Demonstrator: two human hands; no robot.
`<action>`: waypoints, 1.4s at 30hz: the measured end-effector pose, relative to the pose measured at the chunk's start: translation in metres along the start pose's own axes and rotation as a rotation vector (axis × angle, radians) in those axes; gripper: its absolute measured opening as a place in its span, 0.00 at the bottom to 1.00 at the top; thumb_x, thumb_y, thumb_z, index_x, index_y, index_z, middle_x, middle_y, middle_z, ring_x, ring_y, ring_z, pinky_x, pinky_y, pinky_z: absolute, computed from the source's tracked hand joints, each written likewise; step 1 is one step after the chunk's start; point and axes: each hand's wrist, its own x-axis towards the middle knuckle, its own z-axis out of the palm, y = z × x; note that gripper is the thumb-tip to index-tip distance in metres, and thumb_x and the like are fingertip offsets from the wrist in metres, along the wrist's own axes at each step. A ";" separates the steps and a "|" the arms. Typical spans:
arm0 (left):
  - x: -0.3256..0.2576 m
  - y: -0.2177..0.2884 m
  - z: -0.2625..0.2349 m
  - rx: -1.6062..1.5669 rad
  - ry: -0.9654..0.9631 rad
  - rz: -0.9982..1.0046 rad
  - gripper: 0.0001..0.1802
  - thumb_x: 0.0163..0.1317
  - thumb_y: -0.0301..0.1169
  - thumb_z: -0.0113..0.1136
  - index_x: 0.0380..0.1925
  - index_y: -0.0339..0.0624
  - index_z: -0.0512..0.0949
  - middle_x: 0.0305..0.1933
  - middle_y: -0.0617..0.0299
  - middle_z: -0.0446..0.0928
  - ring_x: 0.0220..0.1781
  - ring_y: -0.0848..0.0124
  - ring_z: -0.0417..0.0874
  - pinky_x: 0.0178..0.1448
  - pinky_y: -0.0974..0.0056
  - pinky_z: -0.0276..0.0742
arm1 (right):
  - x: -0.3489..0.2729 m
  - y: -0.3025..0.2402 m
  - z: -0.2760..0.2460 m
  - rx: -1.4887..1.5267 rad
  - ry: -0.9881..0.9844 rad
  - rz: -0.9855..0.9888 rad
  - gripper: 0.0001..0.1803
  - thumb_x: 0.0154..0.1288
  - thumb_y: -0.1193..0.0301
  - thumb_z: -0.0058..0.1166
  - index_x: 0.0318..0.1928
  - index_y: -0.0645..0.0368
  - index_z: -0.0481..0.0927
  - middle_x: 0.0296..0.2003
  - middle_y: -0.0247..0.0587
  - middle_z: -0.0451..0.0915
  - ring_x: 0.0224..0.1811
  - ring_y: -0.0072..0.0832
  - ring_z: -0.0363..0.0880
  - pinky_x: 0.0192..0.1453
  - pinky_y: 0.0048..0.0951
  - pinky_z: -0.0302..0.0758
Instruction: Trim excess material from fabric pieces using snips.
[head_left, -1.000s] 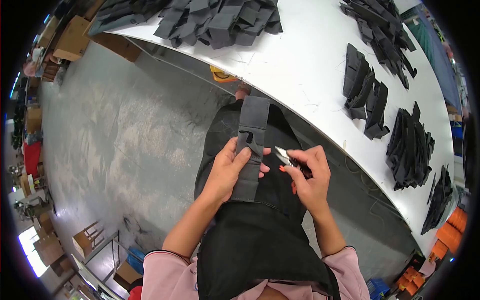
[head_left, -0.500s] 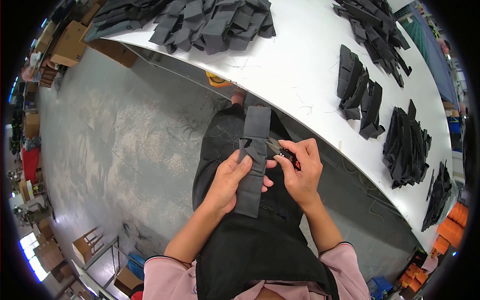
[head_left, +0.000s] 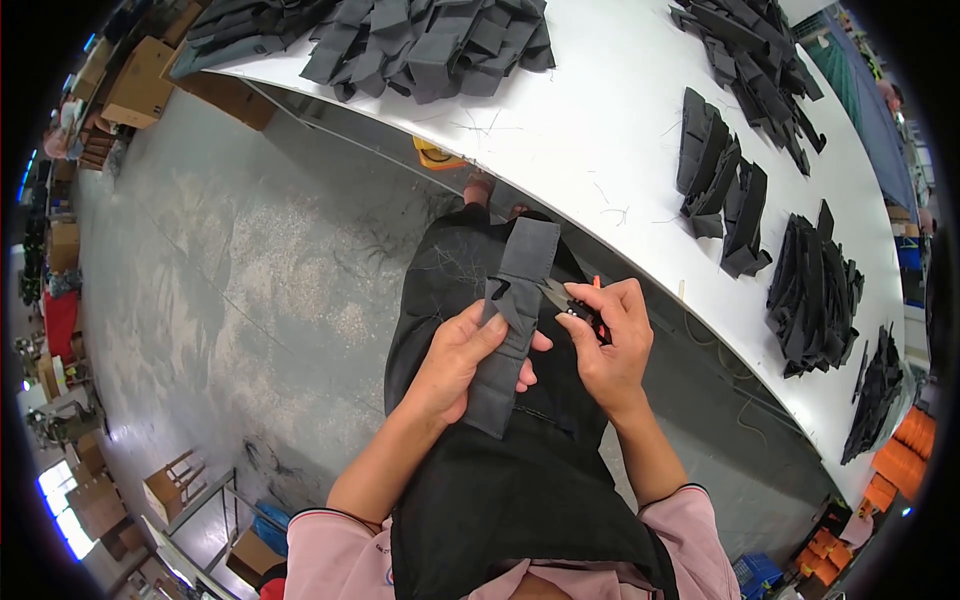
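A dark grey fabric strip (head_left: 530, 250) with a folded, stitched middle lies over my lap. My left hand (head_left: 468, 352) grips it, thumb on top across the fold and fingers wrapped beneath. In my right hand (head_left: 617, 345) are small thread snips (head_left: 586, 316) with black and orange handles. Their pointed metal blades meet the strip's right edge, or lie just beside it; I cannot tell which. Loose thread ends (head_left: 450, 265) cling to the black apron (head_left: 480, 500) on my lap.
A white table (head_left: 590, 130) curves along the front and right. Several piles of dark fabric strips (head_left: 430, 50) lie on it, with a few strips (head_left: 722, 185) nearer the right and scattered thread bits. Cardboard boxes (head_left: 140, 85) stand at the left, and orange bundles (head_left: 905, 445) at the right.
The strip has tilted, its far end swinging right. My right hand and the snips have shifted slightly right, and an orange part of the handle now shows above the fingers.
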 end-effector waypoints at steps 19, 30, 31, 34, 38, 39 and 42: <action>-0.002 0.003 0.005 0.025 -0.043 -0.023 0.18 0.69 0.38 0.50 0.51 0.35 0.67 0.39 0.50 0.80 0.28 0.71 0.81 0.33 0.69 0.80 | -0.009 0.000 -0.009 0.096 0.006 0.034 0.15 0.47 0.82 0.63 0.38 0.61 0.81 0.28 0.38 0.70 0.25 0.26 0.69 0.31 0.24 0.70; -0.006 -0.003 0.006 0.285 0.038 0.039 0.20 0.70 0.34 0.47 0.57 0.34 0.64 0.40 0.51 0.80 0.29 0.74 0.81 0.35 0.69 0.79 | -0.016 0.000 -0.010 -0.020 0.033 0.045 0.13 0.49 0.81 0.62 0.39 0.60 0.82 0.27 0.37 0.69 0.25 0.25 0.70 0.27 0.23 0.66; -0.007 -0.003 0.006 0.302 0.036 0.048 0.20 0.70 0.33 0.46 0.57 0.34 0.63 0.41 0.51 0.80 0.29 0.74 0.81 0.36 0.70 0.79 | -0.016 0.001 -0.011 0.157 0.035 0.195 0.14 0.49 0.82 0.60 0.40 0.61 0.81 0.28 0.36 0.68 0.27 0.23 0.68 0.29 0.21 0.64; -0.007 -0.004 0.008 0.322 0.033 0.065 0.20 0.70 0.33 0.46 0.58 0.34 0.63 0.41 0.51 0.80 0.29 0.74 0.81 0.36 0.70 0.78 | -0.015 -0.004 -0.009 0.108 0.037 0.114 0.13 0.49 0.82 0.61 0.39 0.61 0.82 0.27 0.35 0.67 0.25 0.21 0.66 0.27 0.20 0.63; -0.008 -0.006 0.008 0.390 0.049 0.125 0.21 0.70 0.32 0.46 0.59 0.34 0.62 0.40 0.53 0.81 0.30 0.74 0.81 0.37 0.70 0.78 | -0.013 -0.001 -0.004 0.065 0.050 0.011 0.13 0.49 0.81 0.62 0.38 0.61 0.82 0.27 0.37 0.69 0.23 0.23 0.67 0.24 0.22 0.65; -0.009 -0.007 0.008 0.392 0.052 0.127 0.21 0.70 0.32 0.46 0.59 0.34 0.62 0.40 0.53 0.81 0.30 0.74 0.81 0.37 0.70 0.78 | -0.014 -0.002 -0.006 0.031 0.094 -0.040 0.13 0.48 0.81 0.63 0.38 0.61 0.82 0.28 0.37 0.70 0.22 0.23 0.67 0.24 0.22 0.65; -0.009 -0.009 0.007 0.464 0.086 0.165 0.21 0.69 0.32 0.47 0.59 0.34 0.63 0.39 0.56 0.81 0.31 0.74 0.83 0.38 0.70 0.79 | -0.008 -0.012 -0.003 0.045 0.015 -0.047 0.15 0.48 0.81 0.63 0.40 0.61 0.81 0.29 0.39 0.71 0.23 0.26 0.72 0.26 0.25 0.70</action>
